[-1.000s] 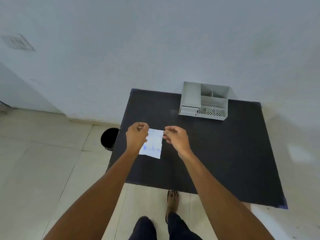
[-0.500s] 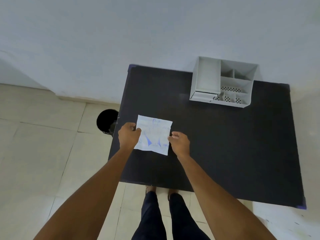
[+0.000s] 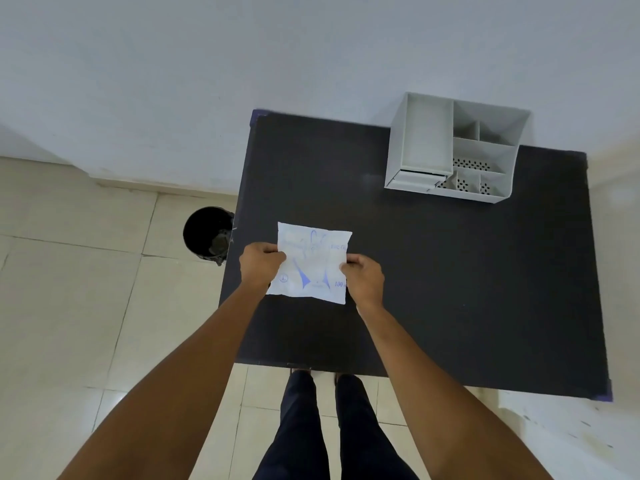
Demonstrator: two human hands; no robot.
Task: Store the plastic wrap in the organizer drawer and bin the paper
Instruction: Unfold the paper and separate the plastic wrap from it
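Your left hand (image 3: 260, 264) was closed on the left edge of the white sheet (image 3: 311, 263), fingers curled over it, and your right hand (image 3: 364, 277) pinched the right edge the same way, so the sheet was stretched flat between them. It carried faint blue print, and I could not tell from the view whether it was the plastic wrap or the paper. You held it over the near-left part of the black table (image 3: 450, 271); whether it touched the tabletop could not be made out. Both hands were clenched on the sheet alone and on nothing else. Well apart from your hands, at the far right of the table against the wall, stood the grey organizer (image 3: 426, 143) with its drawer (image 3: 414, 183) at the lower left front. On the floor just left of the table, near your left hand, stood the black bin (image 3: 204, 233).
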